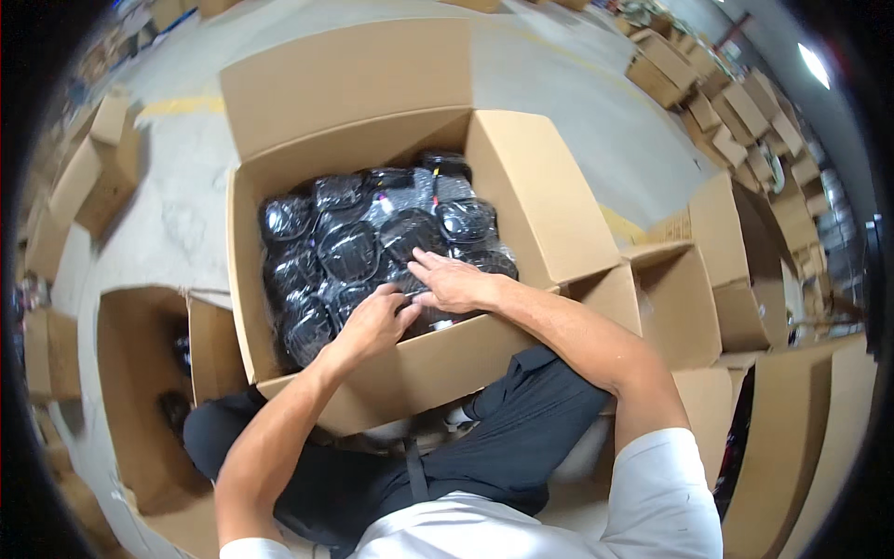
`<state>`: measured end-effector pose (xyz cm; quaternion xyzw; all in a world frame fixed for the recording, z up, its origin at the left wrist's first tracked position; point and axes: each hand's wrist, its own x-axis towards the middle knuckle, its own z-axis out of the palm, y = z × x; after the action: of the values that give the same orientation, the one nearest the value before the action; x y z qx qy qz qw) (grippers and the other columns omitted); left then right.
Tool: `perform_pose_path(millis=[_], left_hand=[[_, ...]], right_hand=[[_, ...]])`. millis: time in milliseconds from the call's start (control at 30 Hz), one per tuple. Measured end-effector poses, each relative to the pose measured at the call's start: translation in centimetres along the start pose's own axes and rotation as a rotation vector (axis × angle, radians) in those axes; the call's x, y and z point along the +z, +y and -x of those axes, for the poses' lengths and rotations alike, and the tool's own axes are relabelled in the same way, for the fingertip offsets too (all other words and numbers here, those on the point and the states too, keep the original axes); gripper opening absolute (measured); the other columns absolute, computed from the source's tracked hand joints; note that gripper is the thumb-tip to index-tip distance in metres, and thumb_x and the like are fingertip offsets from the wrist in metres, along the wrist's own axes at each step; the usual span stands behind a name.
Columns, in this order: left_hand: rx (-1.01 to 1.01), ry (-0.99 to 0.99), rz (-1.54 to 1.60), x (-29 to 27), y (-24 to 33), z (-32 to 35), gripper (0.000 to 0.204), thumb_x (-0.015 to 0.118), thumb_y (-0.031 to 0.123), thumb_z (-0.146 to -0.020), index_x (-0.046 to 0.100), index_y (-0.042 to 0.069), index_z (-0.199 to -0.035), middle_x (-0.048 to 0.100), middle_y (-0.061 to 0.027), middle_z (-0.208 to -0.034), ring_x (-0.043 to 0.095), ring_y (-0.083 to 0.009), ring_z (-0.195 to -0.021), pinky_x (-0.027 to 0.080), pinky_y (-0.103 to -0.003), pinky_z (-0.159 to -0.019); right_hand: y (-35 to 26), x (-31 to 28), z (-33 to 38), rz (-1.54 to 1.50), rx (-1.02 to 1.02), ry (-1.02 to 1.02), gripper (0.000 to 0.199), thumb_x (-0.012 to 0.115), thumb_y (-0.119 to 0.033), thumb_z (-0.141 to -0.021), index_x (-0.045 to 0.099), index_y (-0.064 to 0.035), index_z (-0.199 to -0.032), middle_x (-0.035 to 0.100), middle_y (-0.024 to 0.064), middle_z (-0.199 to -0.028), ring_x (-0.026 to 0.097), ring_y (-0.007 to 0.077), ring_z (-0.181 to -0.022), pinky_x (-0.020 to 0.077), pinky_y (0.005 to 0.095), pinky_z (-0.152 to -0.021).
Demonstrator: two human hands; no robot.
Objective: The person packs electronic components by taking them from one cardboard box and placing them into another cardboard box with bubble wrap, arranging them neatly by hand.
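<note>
In front of me stands an open cardboard box [354,130], packed with several shiny black rounded items [346,252] in clear plastic wrap. Their exact kind I cannot make out. My right hand [453,283] lies on the items near the box's front wall, its fingers stretched forward. Beside it, my left hand [374,321] rests on the items too, with bent fingers and the thumb apart. The fingertips of the two hands are close together. Neither hand visibly grips anything.
An open cardboard box [140,373] with a few dark items inside stands at my left. More open boxes [680,303] stand close at my right. Piles of cartons [740,112] line the far right, and others [107,182] stand at the far left.
</note>
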<state>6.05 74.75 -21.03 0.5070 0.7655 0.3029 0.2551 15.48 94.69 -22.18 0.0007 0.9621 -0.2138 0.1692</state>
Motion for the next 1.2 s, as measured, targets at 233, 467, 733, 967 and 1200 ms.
perform_pose_path(millis=[233,467,733,967,1200], left_hand=[[-0.019,-0.269,-0.047,-2.8,7.9,2.9,0.047,0.074,0.033,-0.088,0.066,-0.002,-0.118,0.072,-0.0226,-0.100,0.070,-0.0374,-0.095,0.055,-0.043,-0.082],[0.073,-0.268,-0.493,0.2,7.8,0.2,0.044,0.084,0.038,-0.074,0.062,0.000,-0.078,0.068,-0.0242,-0.071,0.069,-0.0402,-0.070,0.055,-0.048,-0.067],[0.022,-0.312,-0.503,0.9,7.3,-0.7,0.048,0.082,0.047,-0.076,0.064,0.003,-0.083,0.068,-0.0196,-0.069,0.069,-0.0372,-0.066,0.055,-0.046,-0.063],[0.136,-0.330,-0.419,0.7,7.8,-1.5,0.047,0.073,0.046,-0.086,0.063,0.001,-0.090,0.069,-0.0168,-0.071,0.070,-0.0343,-0.068,0.055,-0.044,-0.060],[0.151,-0.337,-0.385,0.6,6.3,-0.7,0.049,0.071,0.049,-0.087,0.063,0.001,-0.091,0.070,-0.0167,-0.074,0.071,-0.0355,-0.073,0.056,-0.044,-0.065]], right_hand=[[3.9,-12.7,13.0,-0.083,0.017,0.749,0.059,0.072,-0.037,-0.090,0.059,0.0027,-0.132,0.057,0.0250,-0.138,0.053,0.0388,-0.131,0.0410,0.0422,-0.112],[23.5,-9.2,34.8,-0.070,1.033,1.232,0.041,0.063,-0.035,-0.093,0.071,0.0038,-0.103,0.072,0.0224,-0.101,0.070,0.0335,-0.094,0.0532,0.0437,-0.085],[33.7,13.7,30.5,-0.743,1.067,0.275,0.039,0.056,-0.032,-0.099,0.073,0.0017,-0.109,0.071,0.0262,-0.108,0.071,0.0352,-0.095,0.0545,0.0458,-0.089],[18.6,21.4,30.1,-1.228,0.820,0.496,0.035,0.056,-0.030,-0.102,0.072,0.0011,-0.098,0.070,0.0200,-0.092,0.068,0.0262,-0.080,0.0539,0.0401,-0.074],[27.5,11.5,33.4,-0.633,0.771,0.530,0.036,0.060,-0.029,-0.102,0.070,0.0004,-0.085,0.068,0.0133,-0.073,0.063,0.0184,-0.061,0.0520,0.0350,-0.056]])
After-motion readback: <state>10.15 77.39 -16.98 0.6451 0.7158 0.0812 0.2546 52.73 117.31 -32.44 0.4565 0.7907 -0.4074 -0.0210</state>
